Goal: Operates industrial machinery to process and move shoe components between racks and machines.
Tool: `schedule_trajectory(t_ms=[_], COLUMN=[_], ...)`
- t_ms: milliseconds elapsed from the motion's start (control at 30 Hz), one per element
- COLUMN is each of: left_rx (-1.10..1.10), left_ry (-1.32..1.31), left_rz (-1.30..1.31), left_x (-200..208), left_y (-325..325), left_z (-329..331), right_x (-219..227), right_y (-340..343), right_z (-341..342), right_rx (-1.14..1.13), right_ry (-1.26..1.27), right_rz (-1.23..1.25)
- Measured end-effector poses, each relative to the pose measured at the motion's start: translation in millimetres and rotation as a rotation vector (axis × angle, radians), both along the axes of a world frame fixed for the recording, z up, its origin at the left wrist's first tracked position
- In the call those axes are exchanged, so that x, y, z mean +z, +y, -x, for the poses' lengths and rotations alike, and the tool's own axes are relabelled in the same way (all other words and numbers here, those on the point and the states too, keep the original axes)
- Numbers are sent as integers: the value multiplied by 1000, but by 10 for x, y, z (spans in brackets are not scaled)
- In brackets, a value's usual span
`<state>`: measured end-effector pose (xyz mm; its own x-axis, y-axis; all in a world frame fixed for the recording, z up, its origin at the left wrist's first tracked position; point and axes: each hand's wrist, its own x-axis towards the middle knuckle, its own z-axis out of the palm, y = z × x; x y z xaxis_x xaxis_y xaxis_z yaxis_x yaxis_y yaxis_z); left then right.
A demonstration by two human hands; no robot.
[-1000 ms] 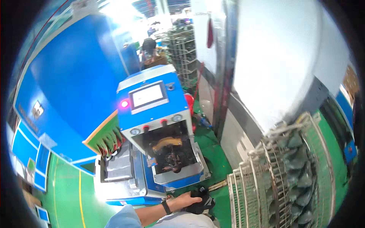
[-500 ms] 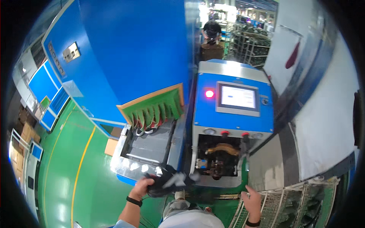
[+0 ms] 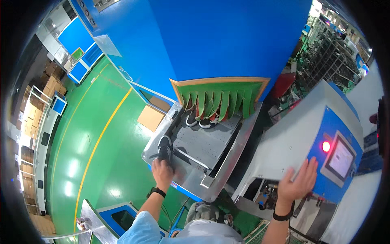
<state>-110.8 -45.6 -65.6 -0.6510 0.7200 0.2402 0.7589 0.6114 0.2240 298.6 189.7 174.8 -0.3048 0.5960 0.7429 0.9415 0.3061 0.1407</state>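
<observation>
My left hand (image 3: 162,174) grips the near end of a black shoe (image 3: 165,148) with a white sole edge. That shoe is over the metal front left corner of a conveyor (image 3: 207,142); whether it rests there I cannot tell. Two dark shoes with white soles, a left one (image 3: 191,119) and a right one (image 3: 206,123), stand on the conveyor under a green strip curtain (image 3: 221,99). My right hand (image 3: 297,183) holds nothing, its fingers apart, in front of the blue control panel (image 3: 325,162) of the machine at the right.
A lit screen (image 3: 341,157) and a glowing red lamp (image 3: 326,146) are on the panel. The tall blue housing (image 3: 227,40) rises behind the curtain. A cardboard box (image 3: 150,118) stands left of the conveyor. Wire racks (image 3: 329,61) are at the far right.
The view has turned, so the conveyor sits nearer the middle and the control panel farther right. My left hand has carried the shoe to the conveyor's front left corner. My right hand has risen towards the panel.
</observation>
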Motion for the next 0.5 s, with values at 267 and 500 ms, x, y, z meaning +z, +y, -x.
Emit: schedule_trajectory(t_ms=[267,500], left_rx=[62,103], left_ry=[-215,-224], left_rz=[306,519], left_x=[333,23], left_y=[1829,1260], left_z=[574,777], right_x=[22,113], right_y=[-9,-20], right_z=[15,85], right_rx=[89,19], right_ry=[-15,-86], right_rz=[8,19])
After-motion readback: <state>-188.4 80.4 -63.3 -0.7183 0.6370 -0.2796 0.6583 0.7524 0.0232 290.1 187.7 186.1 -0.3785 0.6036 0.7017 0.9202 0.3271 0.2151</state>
